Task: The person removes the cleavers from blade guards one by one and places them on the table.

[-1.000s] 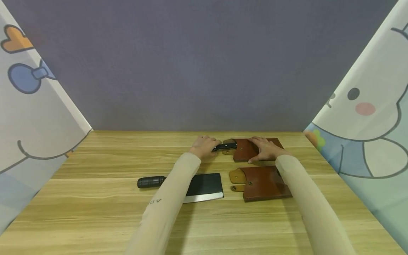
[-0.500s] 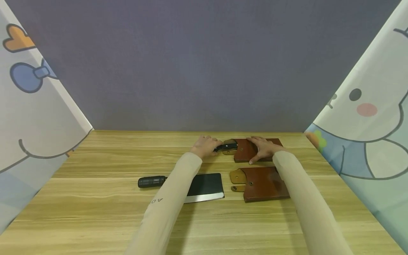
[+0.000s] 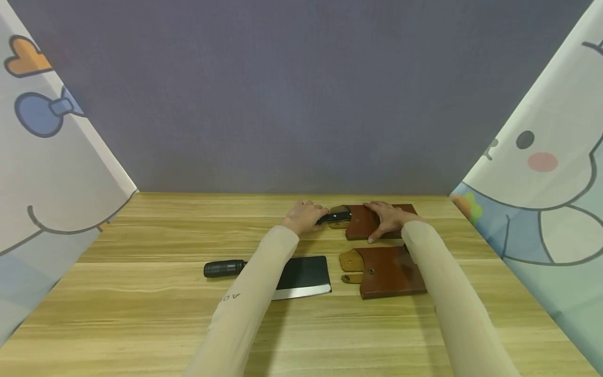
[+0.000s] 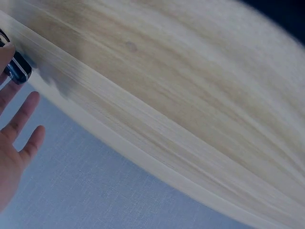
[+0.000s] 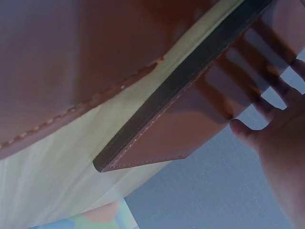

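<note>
In the head view, my left hand is at the end of a black riveted knife handle. Thumb and fingers pinch this handle in the left wrist view, other fingers spread. The handle sticks out of a brown leather sheath; the blade is hidden. My right hand lies across that sheath, thumb at its near edge, spread fingers towards the far edge. The right wrist view shows fairly straight fingers over the sheath, their shadows on the leather; the thumb is out of that view.
A cleaver with a dark handle lies partly under the left sleeve. A second brown leather sheath, with tan flaps, lies nearer, partly behind the right sleeve. The wooden table ends at a grey back panel, with printed panels at both sides.
My right forearm has shifted slightly left, the hand staying on the far sheath. My left hand stays at the knife handle; the view shifted slightly.
</note>
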A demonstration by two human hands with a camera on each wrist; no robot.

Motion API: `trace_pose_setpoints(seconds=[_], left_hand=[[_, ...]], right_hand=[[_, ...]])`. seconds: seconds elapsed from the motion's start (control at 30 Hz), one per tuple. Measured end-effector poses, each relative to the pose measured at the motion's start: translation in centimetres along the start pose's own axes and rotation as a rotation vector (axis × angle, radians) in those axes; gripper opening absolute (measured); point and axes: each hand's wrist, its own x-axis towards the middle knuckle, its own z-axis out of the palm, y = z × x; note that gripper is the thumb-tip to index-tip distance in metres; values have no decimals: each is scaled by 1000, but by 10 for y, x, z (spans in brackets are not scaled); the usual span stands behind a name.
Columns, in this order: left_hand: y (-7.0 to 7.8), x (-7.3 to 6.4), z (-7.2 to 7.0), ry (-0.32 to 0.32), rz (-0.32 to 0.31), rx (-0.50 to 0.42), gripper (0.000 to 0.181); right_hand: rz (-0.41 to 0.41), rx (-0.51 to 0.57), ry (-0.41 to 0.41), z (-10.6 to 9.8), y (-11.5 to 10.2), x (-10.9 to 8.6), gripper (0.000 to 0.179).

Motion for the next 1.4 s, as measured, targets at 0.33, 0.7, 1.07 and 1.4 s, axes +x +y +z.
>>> trace_pose_setpoints(seconds=[0.33,0.7,1.07,1.4], left_hand=[[2,0,-1,-8,13,27,60],[4,0,-1,-10,21,42,59],[1,-4,-3,-12,20,19,58],[-2,-6,-2,24,23,21,61]], right_hand=[[-34,-16,52,0,0,-5,111],[-94,-8,126,3,-1,-10,110],[-92,-16,166,6,-4,-15,110],[-107,-99,211,4,-13,-17,107]])
